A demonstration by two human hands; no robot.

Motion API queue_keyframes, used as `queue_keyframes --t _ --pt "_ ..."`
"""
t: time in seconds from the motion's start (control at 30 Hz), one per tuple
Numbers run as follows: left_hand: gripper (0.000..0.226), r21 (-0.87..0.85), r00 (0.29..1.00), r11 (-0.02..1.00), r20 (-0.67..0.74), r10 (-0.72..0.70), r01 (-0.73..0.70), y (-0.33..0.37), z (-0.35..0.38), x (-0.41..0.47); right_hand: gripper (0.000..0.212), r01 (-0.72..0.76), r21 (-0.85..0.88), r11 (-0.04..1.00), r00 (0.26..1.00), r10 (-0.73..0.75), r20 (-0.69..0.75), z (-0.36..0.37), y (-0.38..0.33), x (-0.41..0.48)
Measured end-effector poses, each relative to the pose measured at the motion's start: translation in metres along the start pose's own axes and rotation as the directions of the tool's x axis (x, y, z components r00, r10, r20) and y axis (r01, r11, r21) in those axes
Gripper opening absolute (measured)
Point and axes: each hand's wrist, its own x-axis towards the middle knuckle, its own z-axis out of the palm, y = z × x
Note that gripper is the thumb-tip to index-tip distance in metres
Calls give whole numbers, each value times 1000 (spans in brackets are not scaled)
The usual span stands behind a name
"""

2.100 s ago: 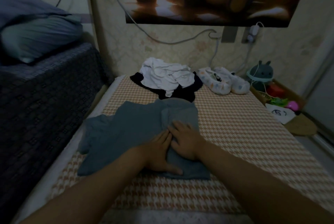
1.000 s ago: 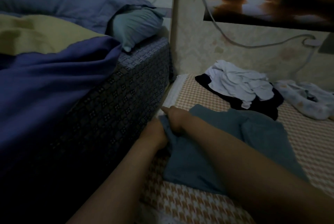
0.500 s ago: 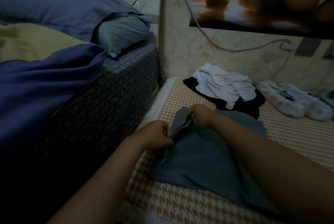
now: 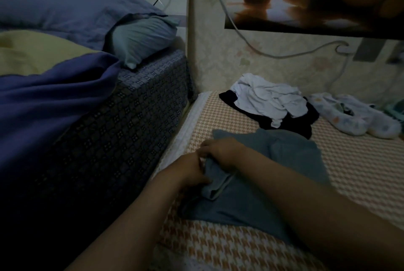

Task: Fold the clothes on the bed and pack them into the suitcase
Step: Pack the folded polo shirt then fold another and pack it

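Note:
A grey-blue shirt [image 4: 284, 157] lies spread on the orange houndstooth mattress [image 4: 349, 166]. Its left sleeve is bunched into a raised fold between my hands. My left hand [image 4: 192, 169] grips that fold from the left side, fingers curled into the cloth. My right hand [image 4: 220, 150] holds the same fold from above, right beside the left hand. Behind the shirt, a crumpled white garment [image 4: 269, 96] lies on top of a black garment [image 4: 301, 122]. No suitcase is in view.
A higher bed with dark patterned side [image 4: 122, 131] borders the mattress on the left, carrying a purple blanket [image 4: 43, 104] and a pillow [image 4: 140, 39]. A pair of pale slippers [image 4: 354, 117] lies at the back right by the wall. Cables hang along the wall.
My hands left the shirt's middle, went to its left sleeve and lifted it. The sleeve is now folded inward and lower, with both hands close together on it.

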Motion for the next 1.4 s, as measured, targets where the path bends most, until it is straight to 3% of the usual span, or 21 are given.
queue_keyframes --t 0.17,0.33,0.5,0.6,0.67,0.73,0.77,0.83,0.87,0.9,0.97,1.0,1.07,1.1,1.17,1.23,1.27,1.33,1.4 --pt "27 27 992 995 87 -95 93 3 2 11 29 -121 -44 992 992 120 -31 -13 4 -3" --pt "26 111 989 990 111 -95 83 32 -3 10 23 -131 117 985 975 149 -164 -16 35 -39" --pt "17 8 998 998 7 68 -68 93 -6 5 10 -199 293 935 890 297 -345 -9 79 -106" --pt "26 -113 985 979 -5 170 -169 139 12 1 15 -250 455 855 822 436 -367 0 101 -149" --pt "32 -141 972 963 16 235 -230 171 33 3 20 -308 475 824 795 497 -347 10 110 -178" --pt "30 -192 955 950 119 272 -246 199 56 3 30 -400 478 782 799 553 -236 28 118 -203" --pt "25 -267 931 941 242 273 -207 211 66 1 33 -448 455 770 795 575 -191 40 123 -213" --pt "25 -382 797 919 523 303 -99 227 82 -4 43 -545 307 780 791 600 -120 59 124 -231" --pt "23 -429 743 898 569 353 -98 231 87 -3 49 -546 218 809 807 578 -123 67 123 -237" --pt "19 -488 744 863 527 411 -131 234 90 -2 49 -555 244 795 787 597 -156 74 122 -240" --pt "14 -555 844 785 253 474 -275 231 91 10 42 -532 366 764 735 631 -249 87 118 -243" --pt "14 -503 877 779 82 473 -373 223 91 19 34 -521 420 743 716 649 -257 91 119 -245" --pt "19 -189 840 819 -168 516 -541 199 94 38 26 -524 566 637 694 704 -149 89 112 -249" --pt "37 33 828 841 -158 537 -539 186 96 41 26 -512 605 610 680 718 -149 92 110 -248" --pt "85 320 911 854 86 404 -409 162 103 35 28 -487 658 574 685 719 -120 87 100 -245" --pt "100 323 939 903 285 193 -284 151 110 24 40 -483 664 571 723 687 -65 77 89 -246" --pt "103 282 929 921 328 170 -268 149 112 19 43 -452 662 598 763 643 -60 74 86 -247" --pt "107 226 924 932 325 203 -284 150 109 8 34 -424 672 607 784 617 -62 92 94 -242" --pt "108 222 910 911 311 273 -349 150 100 1 19 -431 766 478 787 614 59 97 95 -241"
